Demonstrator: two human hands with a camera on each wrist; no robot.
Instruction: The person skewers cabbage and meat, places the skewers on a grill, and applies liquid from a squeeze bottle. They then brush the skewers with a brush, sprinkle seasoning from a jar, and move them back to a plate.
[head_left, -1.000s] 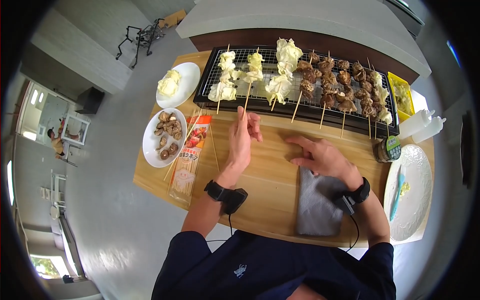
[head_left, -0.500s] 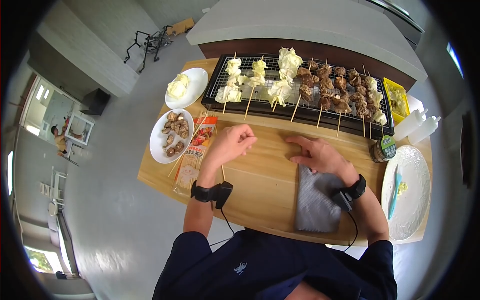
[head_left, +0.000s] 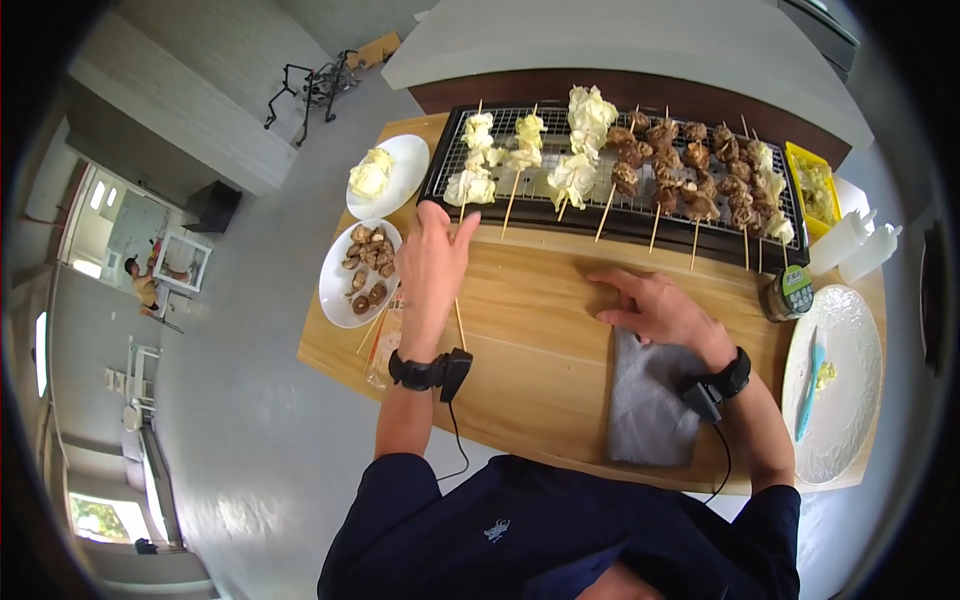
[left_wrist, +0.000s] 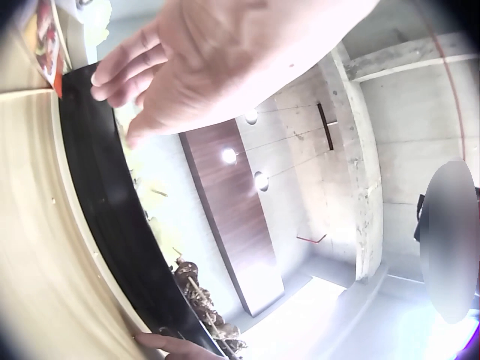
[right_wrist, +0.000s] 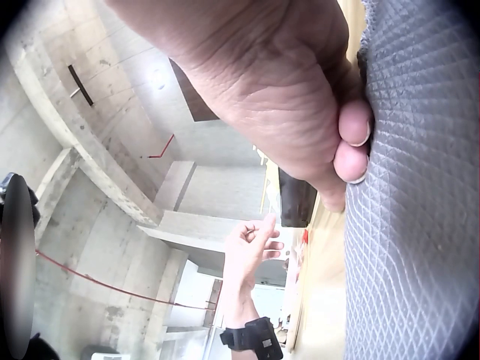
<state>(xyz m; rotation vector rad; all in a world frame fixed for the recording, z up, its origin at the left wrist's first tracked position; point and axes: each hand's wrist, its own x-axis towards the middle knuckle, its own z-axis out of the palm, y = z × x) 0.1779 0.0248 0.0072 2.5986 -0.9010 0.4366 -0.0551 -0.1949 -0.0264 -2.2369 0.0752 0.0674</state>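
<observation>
My left hand (head_left: 433, 268) is raised at the grill's left front corner, thumb apart from the fingers, close to the stick of the leftmost cabbage skewer (head_left: 470, 187). In the left wrist view its relaxed fingers (left_wrist: 131, 64) hang in front of the grill's black side (left_wrist: 105, 187) with nothing held. My right hand (head_left: 660, 312) rests at the top of a grey cloth (head_left: 650, 410), index finger reaching out over the wood; in the right wrist view two fingertips (right_wrist: 352, 161) touch the cloth. Cabbage and brown mushroom skewers (head_left: 665, 160) lie across the wire grill (head_left: 545, 200).
Left of the grill stand a plate with cabbage (head_left: 408, 165) and a bowl of mushrooms (head_left: 335, 300), beside a skewer packet (head_left: 385, 345). At the right are a spice jar (head_left: 787, 294), white squeeze bottles (head_left: 843, 240), a yellow basket (head_left: 830, 230) and a large plate (head_left: 850, 400) with a blue brush (head_left: 812, 385).
My left hand let go of the second cabbage skewer's stick, drew back toward me, then moved left and forward to the grill's left corner. The right hand stayed in place.
</observation>
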